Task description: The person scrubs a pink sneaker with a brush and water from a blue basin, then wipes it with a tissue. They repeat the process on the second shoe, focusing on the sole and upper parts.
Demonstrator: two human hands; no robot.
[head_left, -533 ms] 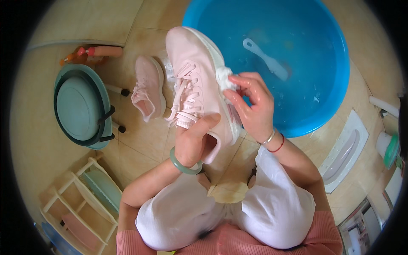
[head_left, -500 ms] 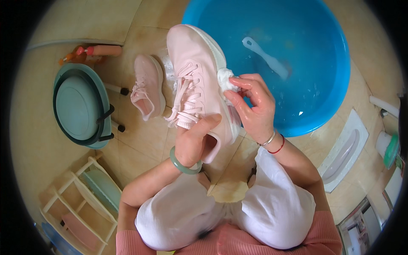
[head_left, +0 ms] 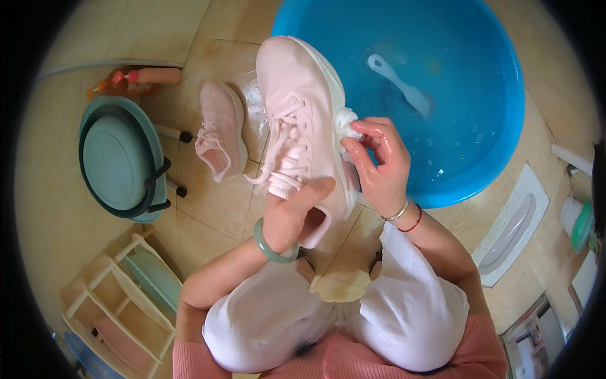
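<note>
A pale pink lace-up sneaker [head_left: 292,72] is held up, toe pointing away from me, beside the blue basin. My left hand [head_left: 291,211] grips it at the heel opening, the thumb lying across the collar. My right hand [head_left: 382,158] pinches a wet white wad [head_left: 346,123], maybe cloth or tissue, against the right side of the white sole. Those fingers look wet. The matching pink sneaker [head_left: 218,120] sits on the tiled floor to the left. In the basin's cloudy water lies a pale-handled brush [head_left: 398,85], its head blurred under the surface.
The large blue basin [head_left: 514,126] fills the upper right. A folded grey-green tub [head_left: 113,164] with dark legs stands at left, near a pink bottle [head_left: 158,76]. A cream rack [head_left: 88,297] is at lower left, and a white squat toilet [head_left: 512,227] lies at right.
The held sneaker and both hands have shifted slightly to the right. The white wad stays pressed against the sole's side, and the grip is unchanged.
</note>
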